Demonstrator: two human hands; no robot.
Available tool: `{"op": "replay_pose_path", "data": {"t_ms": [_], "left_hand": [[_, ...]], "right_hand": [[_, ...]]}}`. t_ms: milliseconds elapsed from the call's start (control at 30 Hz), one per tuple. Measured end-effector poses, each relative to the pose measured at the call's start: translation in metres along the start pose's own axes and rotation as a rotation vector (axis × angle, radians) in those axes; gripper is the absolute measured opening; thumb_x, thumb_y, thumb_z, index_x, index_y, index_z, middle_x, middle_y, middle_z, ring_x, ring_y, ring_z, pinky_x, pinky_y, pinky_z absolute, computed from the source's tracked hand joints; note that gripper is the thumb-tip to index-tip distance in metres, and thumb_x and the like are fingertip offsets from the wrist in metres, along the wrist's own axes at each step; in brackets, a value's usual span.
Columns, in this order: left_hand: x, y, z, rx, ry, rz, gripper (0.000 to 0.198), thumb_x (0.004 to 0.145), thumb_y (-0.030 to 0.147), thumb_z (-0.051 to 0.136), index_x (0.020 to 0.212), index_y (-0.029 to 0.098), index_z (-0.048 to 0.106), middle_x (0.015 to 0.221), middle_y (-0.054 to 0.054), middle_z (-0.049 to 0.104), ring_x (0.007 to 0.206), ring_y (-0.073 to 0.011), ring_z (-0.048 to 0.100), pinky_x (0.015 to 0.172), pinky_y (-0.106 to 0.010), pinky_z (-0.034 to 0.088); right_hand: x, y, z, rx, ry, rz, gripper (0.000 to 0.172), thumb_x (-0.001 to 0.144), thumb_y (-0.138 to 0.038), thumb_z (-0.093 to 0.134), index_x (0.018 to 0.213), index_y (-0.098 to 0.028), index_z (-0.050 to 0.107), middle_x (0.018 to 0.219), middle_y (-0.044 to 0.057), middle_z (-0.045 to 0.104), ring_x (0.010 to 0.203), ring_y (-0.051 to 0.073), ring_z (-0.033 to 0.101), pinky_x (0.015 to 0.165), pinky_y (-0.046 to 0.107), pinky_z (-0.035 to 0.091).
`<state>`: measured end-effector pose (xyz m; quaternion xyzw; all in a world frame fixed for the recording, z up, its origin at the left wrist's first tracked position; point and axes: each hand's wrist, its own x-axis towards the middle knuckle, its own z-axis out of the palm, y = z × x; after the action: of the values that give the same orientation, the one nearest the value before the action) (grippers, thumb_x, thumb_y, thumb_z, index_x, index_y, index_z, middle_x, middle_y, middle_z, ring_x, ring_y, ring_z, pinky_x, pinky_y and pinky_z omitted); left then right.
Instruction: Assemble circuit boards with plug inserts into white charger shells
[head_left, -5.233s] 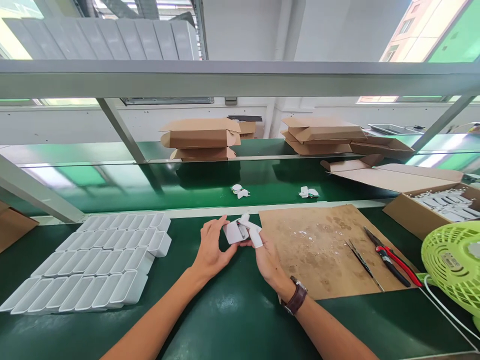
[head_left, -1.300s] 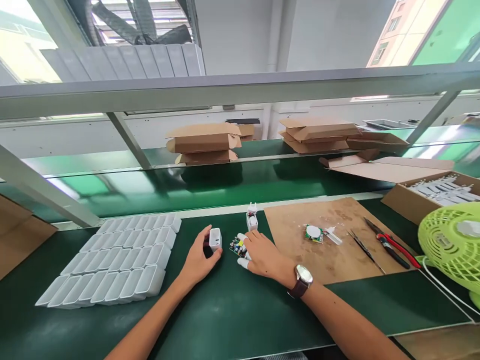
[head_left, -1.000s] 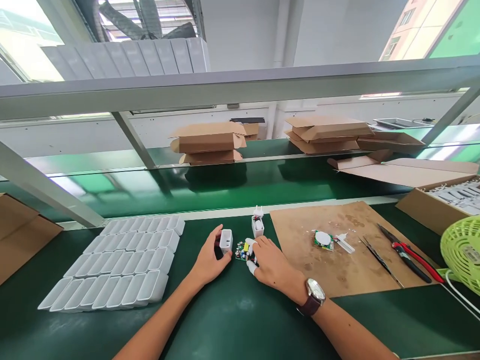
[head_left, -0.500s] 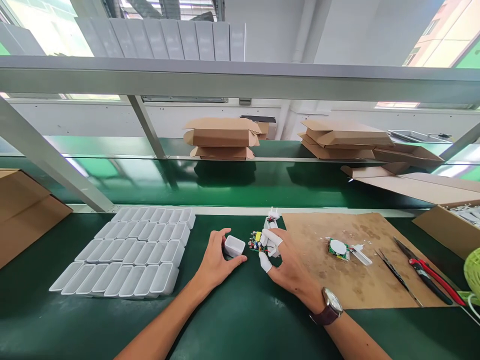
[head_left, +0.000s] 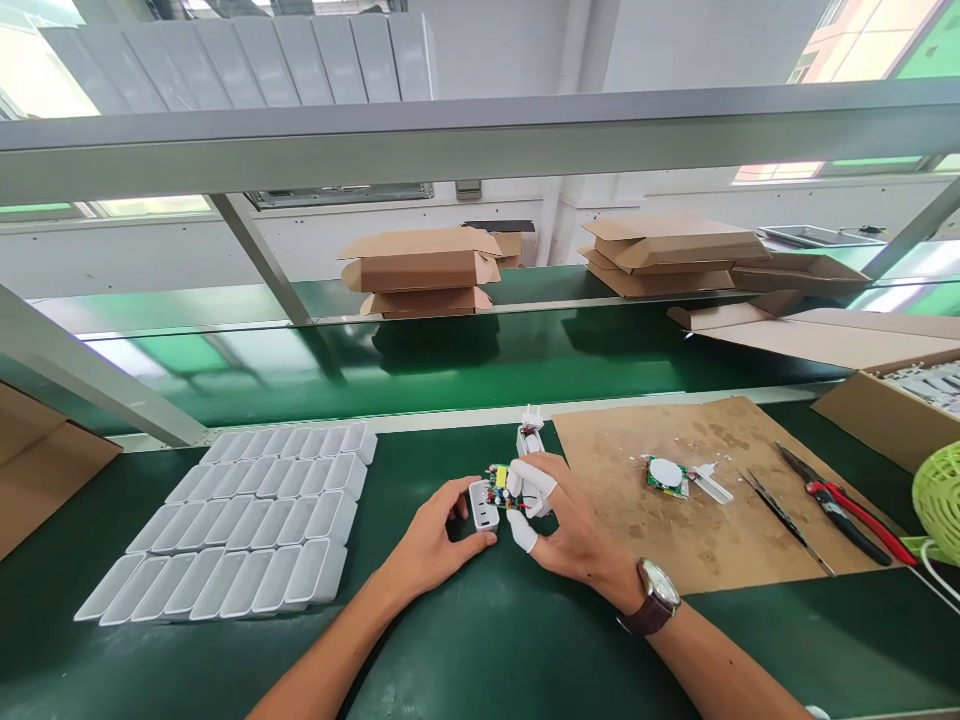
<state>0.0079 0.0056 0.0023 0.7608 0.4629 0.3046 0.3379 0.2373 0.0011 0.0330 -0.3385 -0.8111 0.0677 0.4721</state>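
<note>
View: head camera only.
Left hand (head_left: 431,532): a white plastic box-shaped housing with dark slots (head_left: 484,510) is pinched between thumb and fingers; whether it is rested on the dark green bench surface (head_left: 442,650) cannot be told.
Right hand (head_left: 576,515): a green circuit board with a yellow block component (head_left: 500,479) is pinched between thumb and index finger, both wrapped in white fingertip covers (head_left: 536,477); the board's right end is hidden.
Board to housing: the board's left end is held right at the housing's right side; contact not confirmed.
Step, as judged: alignment of board with housing.
Grip: pressure is best confined to the board's edges, with the tall components spared.
Steadying: the housing is best kept motionless by the left hand, with only the board adjusted.
Leads: any wires under the covered fingers should be kept slack and unpinched.
Risk: components could be bent or scraped by a tilted approach.
Nearby: a white plastic case with plug prongs (head_left: 529,440) is seen just beyond the right hand; a green board with a white disc (head_left: 666,476) is laid on a stained brown sheet (head_left: 622,540), apart from both hands.
</note>
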Motion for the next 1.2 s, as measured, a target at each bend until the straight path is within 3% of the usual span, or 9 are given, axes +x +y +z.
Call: {"op": "replay_pose_path", "data": {"t_ms": [100, 167, 333, 733, 1200], "left_hand": [[0.0020, -0.0013, -0.0009, 0.030, 0.129, 0.143, 0.052, 0.090, 0.033, 0.069, 0.139, 0.028, 0.052, 0.132, -0.009, 0.062, 0.123, -0.0258, 0.058, 0.106, -0.046, 0.050], [0.0023, -0.0035, -0.0015, 0.019, 0.161, 0.166, 0.055, 0.093, 0.032, 0.066, 0.145, 0.030, 0.048, 0.140, -0.010, 0.056, 0.130, -0.0251, 0.055, 0.111, -0.046, 0.047], [0.0018, -0.0081, -0.0024, -0.015, 0.128, 0.177, 0.057, 0.096, 0.030, 0.063, 0.149, 0.037, 0.044, 0.138, -0.008, 0.054, 0.125, -0.0219, 0.058, 0.108, -0.040, 0.051], [0.0006, -0.0065, 0.0008, -0.008, 0.109, 0.232, 0.060, 0.094, 0.017, 0.060, 0.148, 0.037, 0.043, 0.140, -0.008, 0.050, 0.131, -0.0229, 0.054, 0.113, -0.043, 0.049], [-0.0007, -0.0062, 0.0011, -0.007, 0.101, 0.207, 0.062, 0.092, 0.012, 0.061, 0.147, 0.036, 0.043, 0.138, -0.009, 0.048, 0.130, -0.0227, 0.054, 0.106, -0.039, 0.053]], "right_hand": [[-0.0002, -0.0008, 0.0001, -0.048, 0.041, -0.073, 0.061, 0.090, -0.005, 0.056, 0.145, -0.026, 0.040, 0.126, 0.013, 0.059, 0.121, 0.030, 0.058, 0.097, 0.054, 0.057], [-0.0018, 0.0000, 0.0004, -0.072, 0.044, -0.120, 0.061, 0.090, -0.003, 0.055, 0.145, -0.023, 0.040, 0.128, 0.015, 0.059, 0.123, 0.031, 0.058, 0.099, 0.056, 0.057], [-0.0078, 0.0001, -0.0002, -0.098, -0.085, -0.168, 0.063, 0.091, -0.003, 0.055, 0.149, -0.018, 0.038, 0.132, 0.017, 0.061, 0.129, 0.032, 0.056, 0.103, 0.056, 0.057], [-0.0086, -0.0028, 0.0007, -0.141, -0.109, -0.178, 0.064, 0.087, -0.001, 0.052, 0.148, -0.018, 0.038, 0.129, 0.018, 0.062, 0.125, 0.032, 0.059, 0.099, 0.055, 0.059], [-0.0068, -0.0050, 0.0014, -0.160, -0.120, -0.151, 0.061, 0.090, -0.003, 0.052, 0.148, -0.017, 0.038, 0.127, 0.017, 0.061, 0.122, 0.032, 0.059, 0.096, 0.054, 0.060]]}}
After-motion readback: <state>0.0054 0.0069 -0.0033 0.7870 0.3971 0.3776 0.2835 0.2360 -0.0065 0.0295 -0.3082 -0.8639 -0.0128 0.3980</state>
